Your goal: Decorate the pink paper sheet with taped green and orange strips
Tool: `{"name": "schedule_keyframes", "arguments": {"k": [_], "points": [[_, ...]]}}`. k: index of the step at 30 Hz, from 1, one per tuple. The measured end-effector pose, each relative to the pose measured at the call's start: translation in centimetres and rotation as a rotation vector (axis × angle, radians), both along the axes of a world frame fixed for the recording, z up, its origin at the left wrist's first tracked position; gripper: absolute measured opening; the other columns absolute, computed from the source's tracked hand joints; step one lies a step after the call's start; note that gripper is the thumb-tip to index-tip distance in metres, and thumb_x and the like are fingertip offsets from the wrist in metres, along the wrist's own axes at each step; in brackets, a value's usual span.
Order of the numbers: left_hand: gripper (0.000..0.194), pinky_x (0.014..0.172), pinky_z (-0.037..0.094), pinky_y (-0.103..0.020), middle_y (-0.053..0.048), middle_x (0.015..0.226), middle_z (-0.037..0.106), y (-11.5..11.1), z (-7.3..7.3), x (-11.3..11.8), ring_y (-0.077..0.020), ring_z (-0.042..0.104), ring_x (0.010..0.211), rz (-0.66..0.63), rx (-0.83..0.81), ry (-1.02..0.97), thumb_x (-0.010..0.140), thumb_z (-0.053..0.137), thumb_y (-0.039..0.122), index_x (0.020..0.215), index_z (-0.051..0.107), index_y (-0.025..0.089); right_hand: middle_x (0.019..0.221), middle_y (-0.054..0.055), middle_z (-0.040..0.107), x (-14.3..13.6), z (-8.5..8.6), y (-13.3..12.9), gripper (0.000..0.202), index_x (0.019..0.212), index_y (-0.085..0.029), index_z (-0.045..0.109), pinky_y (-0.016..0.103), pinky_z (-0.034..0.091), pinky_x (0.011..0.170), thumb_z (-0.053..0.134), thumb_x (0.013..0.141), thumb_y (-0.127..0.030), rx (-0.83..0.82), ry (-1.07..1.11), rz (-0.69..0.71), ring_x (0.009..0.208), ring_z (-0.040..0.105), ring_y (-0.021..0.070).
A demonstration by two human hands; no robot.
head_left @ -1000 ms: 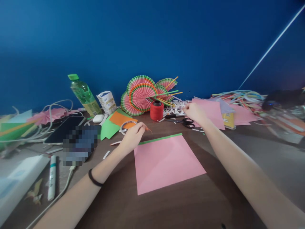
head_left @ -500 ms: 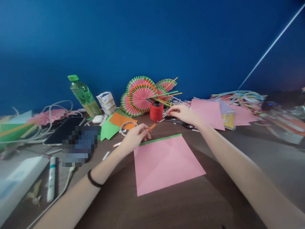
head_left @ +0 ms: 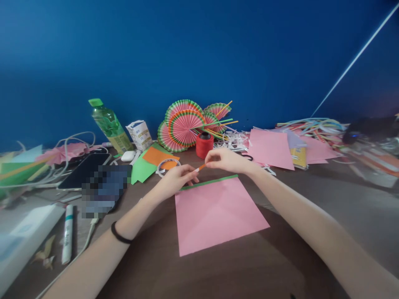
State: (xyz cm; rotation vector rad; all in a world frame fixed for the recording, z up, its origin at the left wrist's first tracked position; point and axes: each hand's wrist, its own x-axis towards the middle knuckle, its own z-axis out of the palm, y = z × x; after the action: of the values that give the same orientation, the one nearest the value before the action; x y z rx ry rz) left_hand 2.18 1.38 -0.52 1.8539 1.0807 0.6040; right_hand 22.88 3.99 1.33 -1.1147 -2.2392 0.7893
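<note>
— Just beyond the far edge of the green-edged pink paper sheet (head_left: pixel 220 220), see what?
— See a narrow orange strip (head_left: pixel 202 167), pinched in the fingertips of the left hand (head_left: pixel 177 180) at one end and the right hand (head_left: pixel 226 160) at the other.
— And nearby?
— Find a red thread spool (head_left: pixel 204 147) behind, a white ring-shaped roll (head_left: pixel 158 169) beside the left hand.

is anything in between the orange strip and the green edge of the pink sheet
Nothing separate is visible between the orange strip and the green edge of the pink sheet; only lower fingers of the left hand curl near the edge's left end.
</note>
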Motion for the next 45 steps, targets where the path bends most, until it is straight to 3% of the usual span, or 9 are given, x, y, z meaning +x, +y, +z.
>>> {"name": "schedule_keyframes", "arguments": {"k": [8, 11, 13, 16, 20, 24, 33, 39, 45], "points": [[0.021, 0.052, 0.043, -0.022, -0.002, 0.063, 0.064, 0.8, 0.0, -0.7, -0.0099, 0.055, 0.051, 0.012, -0.017, 0.038, 0.08, 0.044, 0.03, 0.075, 0.058, 0.015, 0.089, 0.003, 0.066, 2.1, -0.2, 1.3, 0.021, 0.085, -0.017, 0.062, 0.027, 0.042, 0.074, 0.062, 0.07, -0.032, -0.259, 0.112, 0.075, 0.081, 0.058, 0.0142], [0.019, 0.049, 0.042, -0.021, -0.002, 0.06, 0.062, 0.9, 0.0, -0.7, -0.0093, 0.054, 0.048, 0.062, -0.032, 0.037, 0.079, 0.043, 0.026, 0.072, 0.057, 0.014, 0.09, 0.005, 0.066, 1.9, -0.2, 1.3, 0.024, 0.09, -0.017, 0.06, 0.026, 0.043, 0.071, 0.06, 0.072, -0.032, -0.307, 0.187, 0.026, 0.081, 0.059, 0.0143], [0.018, 0.047, 0.041, -0.021, -0.001, 0.058, 0.061, 1.1, 0.0, -0.8, -0.0085, 0.052, 0.045, 0.089, -0.031, 0.034, 0.079, 0.043, 0.024, 0.072, 0.056, 0.014, 0.085, 0.005, 0.066, 1.7, -0.1, 1.2, 0.019, 0.086, -0.015, 0.06, 0.026, 0.043, 0.069, 0.058, 0.073, -0.029, -0.238, 0.192, -0.062, 0.078, 0.059, 0.014], [0.017, 0.045, 0.039, -0.02, 0.0, 0.058, 0.06, 1.1, 0.1, -0.9, -0.0074, 0.05, 0.043, 0.093, -0.017, 0.046, 0.079, 0.043, 0.023, 0.073, 0.056, 0.014, 0.085, 0.004, 0.065, 1.3, 0.0, 0.9, 0.013, 0.081, -0.015, 0.062, 0.027, 0.043, 0.072, 0.057, 0.073, -0.023, 0.004, 0.174, -0.161, 0.079, 0.059, 0.014], [0.019, 0.044, 0.036, -0.018, 0.0, 0.06, 0.06, 0.6, 0.2, -0.7, -0.0068, 0.05, 0.044, 0.052, -0.013, 0.075, 0.08, 0.044, 0.026, 0.075, 0.056, 0.014, 0.092, 0.003, 0.065, 0.2, 0.2, 0.0, 0.015, 0.087, -0.018, 0.064, 0.028, 0.042, 0.076, 0.057, 0.074, -0.023, 0.2, 0.067, -0.042, 0.085, 0.057, 0.0147], [0.02, 0.045, 0.038, -0.019, 0.0, 0.06, 0.061, 0.3, 0.3, -0.6, -0.0076, 0.052, 0.045, 0.014, -0.038, 0.078, 0.081, 0.044, 0.029, 0.076, 0.056, 0.014, 0.085, 0.004, 0.065, -1.0, 0.4, -0.9, 0.012, 0.081, -0.015, 0.066, 0.026, 0.041, 0.074, 0.057, 0.075, -0.019, 0.221, -0.08, 0.074, 0.08, 0.056, 0.0143], [0.018, 0.049, 0.04, -0.02, -0.001, 0.066, 0.063, 0.0, 1.4, -0.5, -0.0085, 0.052, 0.051, 0.032, -0.007, 0.126, 0.08, 0.045, 0.027, 0.073, 0.055, 0.014, 0.079, 0.003, 0.066, 0.4, -0.5, 0.4, 0.014, 0.077, -0.015, 0.066, 0.025, 0.04, 0.071, 0.052, 0.077, -0.017, 0.113, -0.12, -0.017, 0.075, 0.057, 0.014], [0.016, 0.049, 0.04, -0.021, -0.001, 0.063, 0.062, 0.1, 1.0, -0.4, -0.0085, 0.053, 0.049, 0.082, -0.051, 0.092, 0.08, 0.044, 0.023, 0.08, 0.056, 0.013, 0.084, 0.006, 0.061, -0.4, -0.8, 0.2, 0.012, 0.079, -0.014, 0.061, 0.028, 0.037, 0.076, 0.05, 0.076, -0.013, 0.487, -0.09, -0.145, 0.082, 0.052, 0.0163], [0.017, 0.063, 0.049, -0.026, -0.001, 0.067, 0.064, 0.1, 0.5, -0.4, -0.0119, 0.061, 0.06, -0.017, -0.119, -0.053, 0.081, 0.044, 0.023, 0.089, 0.055, 0.013, 0.072, 0.002, 0.059, -2.1, -0.3, -1.9, 0.01, 0.074, -0.015, 0.058, 0.023, 0.033, 0.062, 0.05, 0.078, -0.016, 0.381, -0.196, 0.024, 0.068, 0.048, 0.0121]]}}
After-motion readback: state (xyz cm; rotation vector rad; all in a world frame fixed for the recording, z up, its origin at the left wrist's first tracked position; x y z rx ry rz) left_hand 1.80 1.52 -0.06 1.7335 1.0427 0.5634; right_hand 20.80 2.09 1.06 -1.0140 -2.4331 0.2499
